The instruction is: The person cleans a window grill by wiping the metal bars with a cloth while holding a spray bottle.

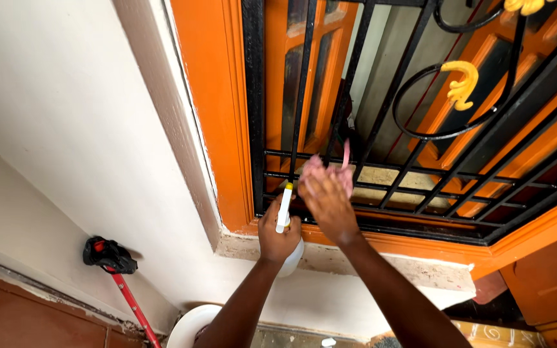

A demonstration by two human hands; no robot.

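Note:
My left hand grips a white spray bottle with a yellow nozzle tip, held upright just below the window's lower bars. My right hand presses a pink cloth against the black iron window grille, at its lowest horizontal bars. The grille sits in an orange wooden window frame. Most of the bottle's body is hidden behind my left hand.
A yellow curled ornament hangs in a black ring of the grille. A white concrete sill runs under the window. A red-handled mop with a black head leans on the white wall, and a white bucket rim sits below.

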